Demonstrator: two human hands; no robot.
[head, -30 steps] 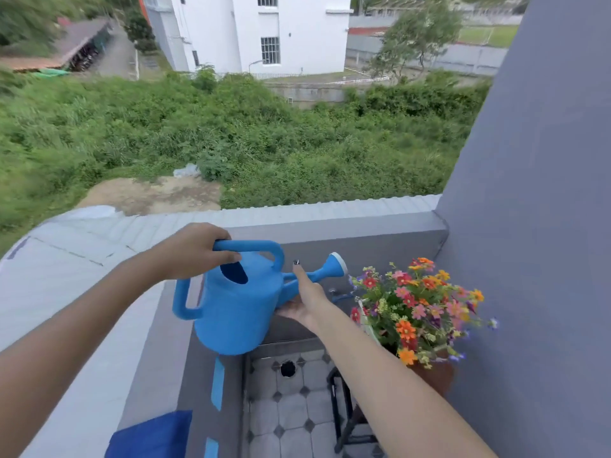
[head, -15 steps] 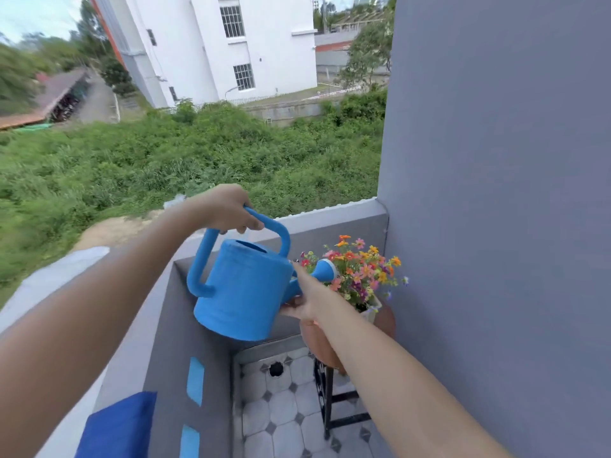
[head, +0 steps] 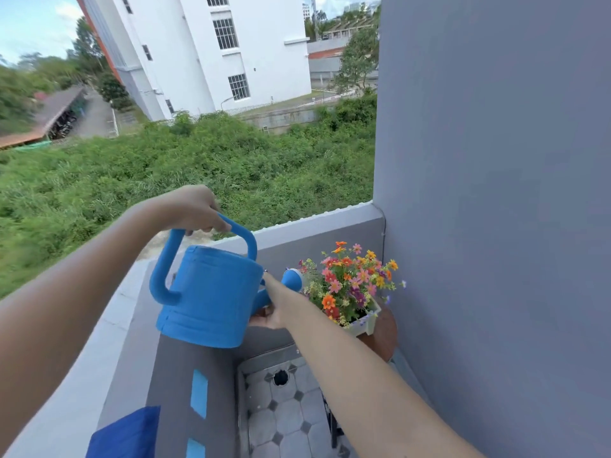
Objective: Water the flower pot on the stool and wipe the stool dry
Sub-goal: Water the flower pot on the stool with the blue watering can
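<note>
The flower pot [head: 380, 328] sits at four o'clock, its stool [head: 334, 428] mostly hidden. We tip the watering can [head: 211, 299] toward its blooms: our left hand [head: 191, 209] clenches the handle to lift, our right hand [head: 277, 305] grasps the spout to aim.

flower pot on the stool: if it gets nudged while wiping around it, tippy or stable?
Probably tippy: the flower pot is small and its flowers rise tall and bushy above it. It looks light, so a nudge may slide it. It sits near the stool edge, risking a fall.
</note>
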